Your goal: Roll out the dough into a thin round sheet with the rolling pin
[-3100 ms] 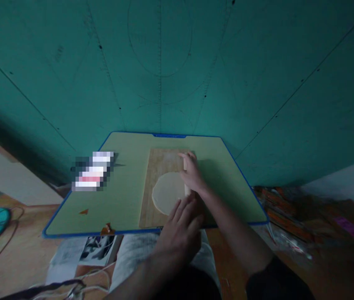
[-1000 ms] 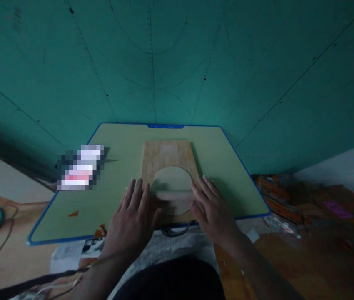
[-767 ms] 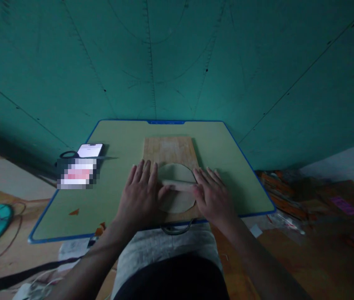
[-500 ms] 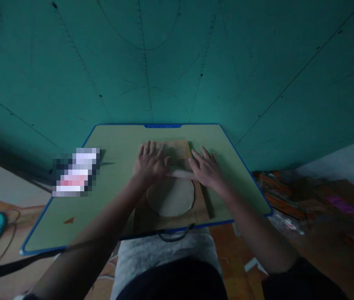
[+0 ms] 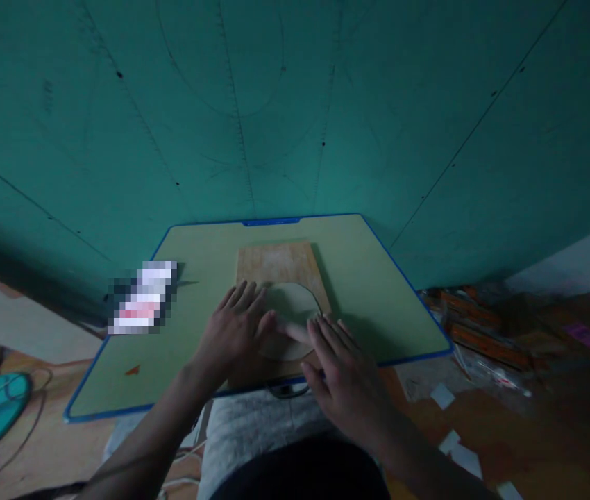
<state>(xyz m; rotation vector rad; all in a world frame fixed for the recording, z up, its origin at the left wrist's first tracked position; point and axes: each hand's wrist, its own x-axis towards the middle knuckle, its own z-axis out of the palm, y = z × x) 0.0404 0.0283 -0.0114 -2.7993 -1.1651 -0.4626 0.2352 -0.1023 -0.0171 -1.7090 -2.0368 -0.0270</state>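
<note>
A flat round sheet of dough (image 5: 295,298) lies on a wooden board (image 5: 274,261). Across its nearer half runs a pale rolling pin (image 5: 293,331), slightly blurred, with its middle showing between my hands. My left hand (image 5: 235,326) rests over the pin's left end, fingers stretched forward and thumb inward. Over the right end lies my right hand (image 5: 339,368), palm down with fingers extended. Both hands press on the pin without wrapping round it, and they cover its ends. The lower part of the dough is partly hidden by the hands.
The board sits on a small pale-green table (image 5: 383,298) with a blue rim. A pixelated phone-like object (image 5: 144,298) and a small orange triangle (image 5: 132,370) are at its left. Behind rises a green wall (image 5: 284,104). Cables, boxes and white scraps (image 5: 461,458) lie on the floor.
Both hands and the rolling pin have moved toward me, from the dough's far edge to its near half. The far part of the dough and board is now uncovered. The camera view has shifted slightly.
</note>
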